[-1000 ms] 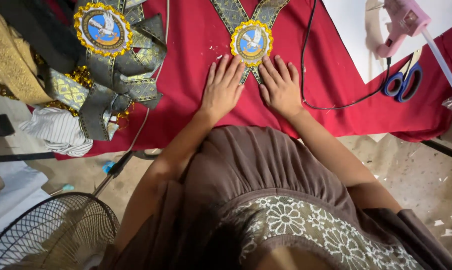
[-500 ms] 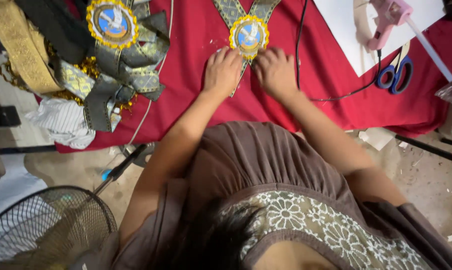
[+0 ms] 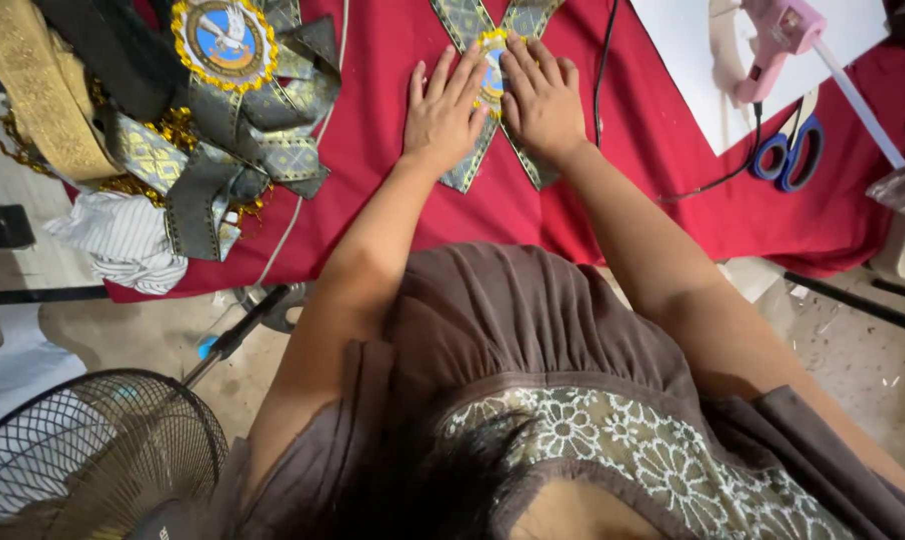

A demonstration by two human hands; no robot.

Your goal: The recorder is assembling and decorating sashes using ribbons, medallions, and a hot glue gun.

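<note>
Both my hands lie flat on a ribbon rosette [image 3: 492,75] that rests on a red cloth [image 3: 383,110]. The rosette has a round blue and gold centre and crossed grey patterned ribbon tails. My left hand [image 3: 445,112] presses on its left side with fingers spread. On the right side of the rosette, my right hand [image 3: 543,98] covers part of the centre. Neither hand grips anything.
A pile of finished rosettes [image 3: 235,90] and gold ribbon [image 3: 38,90] lies at the left. A pink glue gun [image 3: 773,45] on white paper, its black cord [image 3: 613,90] and blue scissors [image 3: 791,155] sit at the right. A black fan [image 3: 83,460] stands at lower left.
Both hands have slid up over the rosette's centre, which was uncovered a second ago; the view has shifted so the table appears higher.
</note>
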